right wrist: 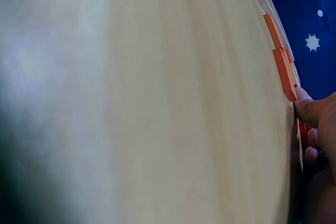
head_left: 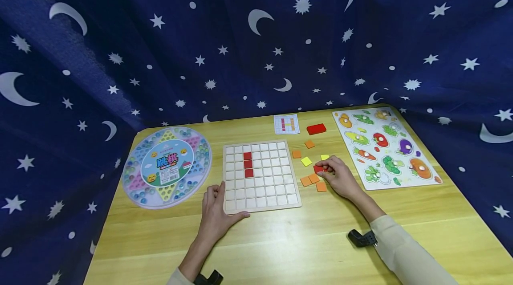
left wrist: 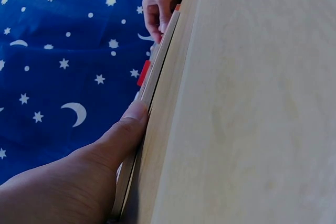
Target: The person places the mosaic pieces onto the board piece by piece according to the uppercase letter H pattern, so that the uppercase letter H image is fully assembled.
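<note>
A wooden grid board [head_left: 272, 189] lies mid-table, with three red tiles [head_left: 248, 164] in one column of its cells. My left hand [head_left: 215, 213] holds its near left corner, thumb along the front edge and fingers at the left side. In the left wrist view the thumb [left wrist: 118, 135] presses on the board's edge. To the right of the board, my right hand [head_left: 340, 177] pinches a red tile [head_left: 318, 168] between thumb and fingers. Several orange tiles [head_left: 321, 186] and two yellow tiles [head_left: 306, 161] lie loose around that hand.
A small pattern card [head_left: 286, 124] and a red block [head_left: 316, 129] lie behind the board. On the left is a round marble game board [head_left: 166, 162]; on the right, a vegetable puzzle board [head_left: 370, 136]. A star-patterned cloth [head_left: 240, 53] hangs behind the table.
</note>
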Motion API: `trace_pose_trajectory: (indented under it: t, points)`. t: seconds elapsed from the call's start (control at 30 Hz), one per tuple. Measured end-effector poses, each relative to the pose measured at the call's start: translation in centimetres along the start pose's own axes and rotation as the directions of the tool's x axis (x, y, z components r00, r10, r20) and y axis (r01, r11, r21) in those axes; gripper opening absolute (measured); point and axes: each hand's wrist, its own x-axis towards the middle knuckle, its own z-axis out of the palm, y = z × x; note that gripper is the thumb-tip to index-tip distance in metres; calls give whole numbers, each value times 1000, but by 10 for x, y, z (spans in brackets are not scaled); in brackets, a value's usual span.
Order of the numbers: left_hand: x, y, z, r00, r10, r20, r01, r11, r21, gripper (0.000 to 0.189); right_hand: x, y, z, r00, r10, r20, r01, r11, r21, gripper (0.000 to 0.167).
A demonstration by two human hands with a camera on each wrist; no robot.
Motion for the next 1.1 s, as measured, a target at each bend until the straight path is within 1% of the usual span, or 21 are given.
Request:
trace_pose_trajectory:
  t: [0.23, 0.37, 0.5, 0.63, 0.83, 0.97, 1.1]
  points:
    - [0, -1, 1, 1000, 4, -8, -4, 1000, -8, 116, 0, -1, 1, 1000, 17, 13, -17, 1000, 7, 20]
    - [0, -1, 1, 1000, 0, -4, 0, 1000, -7, 116, 0, -2, 2, 999, 39, 3, -39, 999, 6, 20]
    - [0, -2, 1, 1000, -5, -3, 5, 1000, -9, 116, 2, -6, 1, 999, 44, -9, -44, 999, 8, 21]
    - [0, -2, 0, 1000, -8, -1, 8, 1000, -8, 116, 7, -13, 0, 999, 40, -2, -39, 999, 17, 22]
    - [0, -2, 0, 1000, -12, 9, 12, 1000, -4, 116, 17, -24, 3, 999, 49, 23, -50, 999, 12, 22]
    - [0, -2, 0, 1000, -10, 6, 10, 1000, -6, 116, 25, -32, 8, 998, 33, 47, -34, 999, 14, 21]
    - [2, -3, 1, 1000, -15, 13, 15, 1000, -8, 116, 32, -42, 16, 996, 15, 86, -18, 999, 37, 21]
